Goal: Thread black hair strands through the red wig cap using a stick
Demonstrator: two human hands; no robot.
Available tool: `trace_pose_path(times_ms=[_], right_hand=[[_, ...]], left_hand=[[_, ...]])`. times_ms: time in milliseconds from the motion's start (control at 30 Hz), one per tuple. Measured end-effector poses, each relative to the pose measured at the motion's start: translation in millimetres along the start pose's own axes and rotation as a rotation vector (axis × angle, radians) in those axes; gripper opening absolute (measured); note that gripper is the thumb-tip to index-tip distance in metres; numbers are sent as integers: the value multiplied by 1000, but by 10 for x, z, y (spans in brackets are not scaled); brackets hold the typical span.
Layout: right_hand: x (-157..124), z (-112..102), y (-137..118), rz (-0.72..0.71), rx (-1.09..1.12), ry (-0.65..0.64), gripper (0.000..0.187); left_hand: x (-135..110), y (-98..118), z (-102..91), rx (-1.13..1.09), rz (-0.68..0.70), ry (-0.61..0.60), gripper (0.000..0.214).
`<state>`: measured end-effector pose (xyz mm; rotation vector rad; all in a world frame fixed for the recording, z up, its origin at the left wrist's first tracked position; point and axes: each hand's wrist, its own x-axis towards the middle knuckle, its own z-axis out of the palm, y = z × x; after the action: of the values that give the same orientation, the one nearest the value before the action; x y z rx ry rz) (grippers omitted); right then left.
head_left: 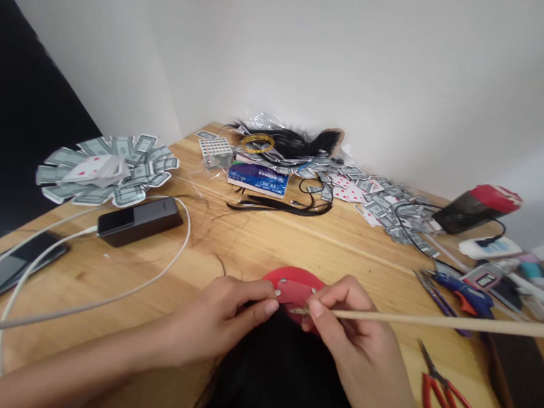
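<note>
A mass of black hair (280, 376) fills the bottom middle, over a red rounded base (294, 279) with small pale studs. My left hand (234, 308) is closed in a pinch at the hair's upper edge, its fingertips against the red base. Between the thumb and fingers of my right hand (351, 325) is a thin wooden stick (433, 321), running out to the right. Its pale tip points left, close to the hair's edge and a little apart from my left fingertips. What lies right under the fingertips is partly hidden.
Red-handled scissors (454, 404) and a blue glue gun (466, 294) lie at right. A black power bank (139, 221) with a white cable and a phone (13, 270) are at left. Scattered cards (386, 207), a blue box (257, 178) and more hair (296, 141) lie at the back.
</note>
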<state>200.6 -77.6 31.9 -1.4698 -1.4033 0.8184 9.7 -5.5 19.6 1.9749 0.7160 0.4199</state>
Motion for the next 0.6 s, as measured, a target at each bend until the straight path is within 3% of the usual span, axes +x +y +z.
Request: trace_pose_path(times_ms=[200,467,600], right_hand=[[-4,7,-7,10,76,-27,21],[13,-2,-21,49,147,-37,21],[13,-3,-23,35,154,-21,21]], left_hand=[[47,55,-3,162,30,-20,29],[49,196,-82,503,211,-60,26],[42,202,-126,516,253,-88,23]])
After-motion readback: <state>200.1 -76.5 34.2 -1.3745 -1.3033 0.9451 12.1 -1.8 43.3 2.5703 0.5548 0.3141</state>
